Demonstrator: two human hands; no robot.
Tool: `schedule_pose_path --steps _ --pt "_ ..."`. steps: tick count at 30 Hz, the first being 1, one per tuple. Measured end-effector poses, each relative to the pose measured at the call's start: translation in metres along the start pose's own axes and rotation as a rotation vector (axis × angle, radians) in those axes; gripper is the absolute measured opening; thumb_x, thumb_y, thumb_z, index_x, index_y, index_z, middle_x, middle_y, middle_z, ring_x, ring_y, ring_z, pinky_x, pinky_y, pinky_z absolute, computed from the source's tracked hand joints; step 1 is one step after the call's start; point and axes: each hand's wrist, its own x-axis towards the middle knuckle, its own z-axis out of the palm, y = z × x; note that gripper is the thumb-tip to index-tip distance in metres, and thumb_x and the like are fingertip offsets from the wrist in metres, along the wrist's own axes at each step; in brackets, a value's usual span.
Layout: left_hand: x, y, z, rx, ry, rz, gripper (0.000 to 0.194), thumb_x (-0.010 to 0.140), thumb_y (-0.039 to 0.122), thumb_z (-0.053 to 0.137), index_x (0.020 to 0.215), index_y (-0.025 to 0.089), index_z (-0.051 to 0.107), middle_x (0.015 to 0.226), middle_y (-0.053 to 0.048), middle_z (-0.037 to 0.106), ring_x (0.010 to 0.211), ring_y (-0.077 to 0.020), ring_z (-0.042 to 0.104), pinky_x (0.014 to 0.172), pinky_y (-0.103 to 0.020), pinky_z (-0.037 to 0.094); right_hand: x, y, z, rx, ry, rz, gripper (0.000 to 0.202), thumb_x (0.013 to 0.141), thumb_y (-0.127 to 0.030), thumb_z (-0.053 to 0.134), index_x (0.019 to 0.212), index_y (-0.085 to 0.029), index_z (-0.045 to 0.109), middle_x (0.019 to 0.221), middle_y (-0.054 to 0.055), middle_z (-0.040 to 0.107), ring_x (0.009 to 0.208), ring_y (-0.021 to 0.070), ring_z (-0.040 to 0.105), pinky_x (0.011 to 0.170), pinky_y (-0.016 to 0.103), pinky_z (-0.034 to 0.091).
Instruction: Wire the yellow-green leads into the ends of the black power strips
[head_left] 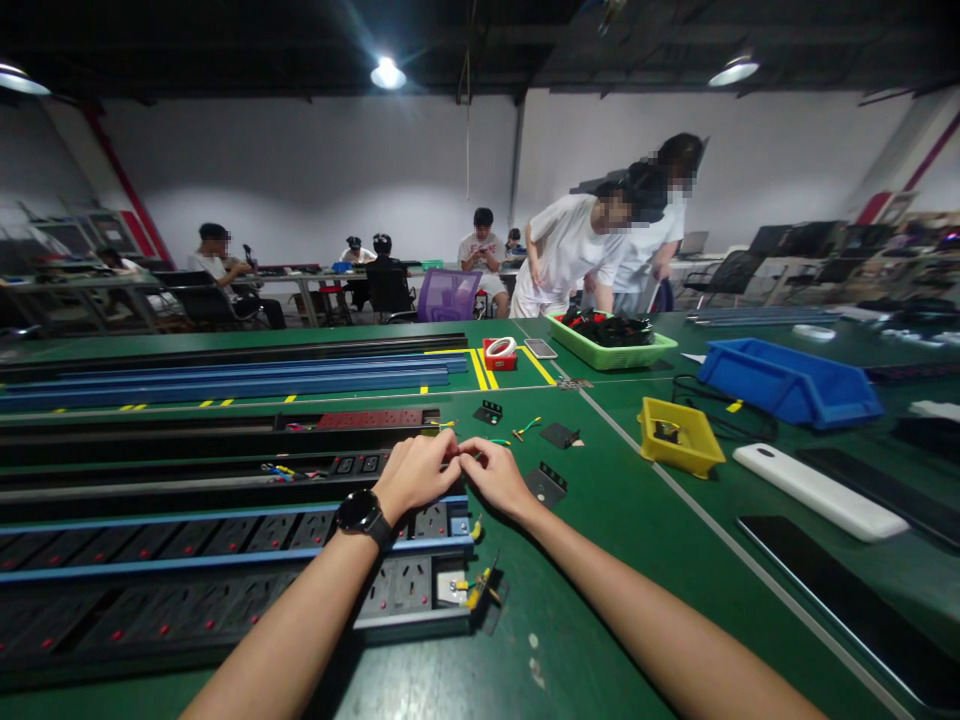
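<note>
My left hand (pixel 418 472), with a dark watch (pixel 362 512) on its wrist, lies over the end of a black power strip (pixel 371 464) with its fingers bent together. Fingertips of my right hand (pixel 495 478) meet those of the left at that end, in a pinch. Whatever sits between the fingers is too small and covered to make out. Nearer to me lie a blue-edged power strip (pixel 217 534) and a grey-edged one (pixel 397 590), with yellow-green wires (pixel 480 585) at their ends. Black end brackets (pixel 547 484) and a loose yellow-green wire (pixel 527 430) lie beside my right hand.
Behind are a strip with red sockets (pixel 367 419) and blue rails (pixel 360 378). A red box (pixel 499 358) holds a tape roll. To the right stand a green basket (pixel 622 355), a yellow bin (pixel 705 460) and a blue bin (pixel 787 385). People (pixel 570 250) lean beyond the table.
</note>
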Motion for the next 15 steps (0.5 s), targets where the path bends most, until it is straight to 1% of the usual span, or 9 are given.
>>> schedule_pose_path --steps 3,7,9,12,15 --pt "0.0 0.002 -0.0008 0.024 0.006 -0.032 0.015 0.096 0.039 0.053 0.101 0.027 0.061 0.096 -0.004 0.075 0.087 -0.0263 0.072 0.067 -0.03 0.042 0.0002 0.0012 0.0005 -0.009 0.009 -0.011 0.024 0.088 -0.022 0.056 0.097 -0.018 0.078 0.095 0.005 0.08 0.076 0.0184 0.068 0.074 0.029 0.051" --pt "-0.0001 0.0052 -0.0009 0.074 0.018 -0.074 0.024 0.096 0.044 0.051 0.103 0.024 0.062 0.107 -0.008 0.071 0.085 -0.027 0.071 0.068 -0.033 0.044 0.0012 0.0052 0.0021 -0.013 0.026 -0.005 0.025 0.087 -0.022 0.056 0.098 -0.018 0.078 0.097 0.006 0.08 0.076 0.0186 0.068 0.074 0.029 0.051" --pt "-0.0001 0.0061 -0.0005 0.098 0.009 -0.087 0.028 0.095 0.047 0.05 0.099 0.023 0.064 0.106 -0.009 0.069 0.083 -0.027 0.07 0.068 -0.034 0.046 0.0017 0.0072 0.003 -0.014 0.036 0.001 0.025 0.086 -0.021 0.056 0.097 -0.018 0.078 0.097 0.006 0.079 0.076 0.0183 0.067 0.074 0.029 0.05" --pt "0.0001 0.0069 -0.0001 0.123 -0.018 -0.083 0.033 0.095 0.048 0.049 0.088 0.022 0.068 0.101 -0.009 0.067 0.082 -0.0265 0.07 0.07 -0.034 0.047 0.0022 0.0092 0.0043 -0.013 0.052 0.018 0.024 0.085 -0.021 0.056 0.096 -0.017 0.077 0.089 0.005 0.078 0.067 0.0164 0.063 0.066 0.027 0.048" --pt "0.0008 0.0073 -0.0002 0.141 -0.039 -0.074 0.036 0.095 0.047 0.048 0.084 0.022 0.071 0.099 -0.009 0.068 0.081 -0.0261 0.07 0.07 -0.034 0.047 0.0022 0.01 0.0048 -0.009 0.063 0.033 0.023 0.084 -0.022 0.055 0.097 -0.016 0.074 0.08 0.002 0.074 0.057 0.014 0.055 0.056 0.025 0.042"
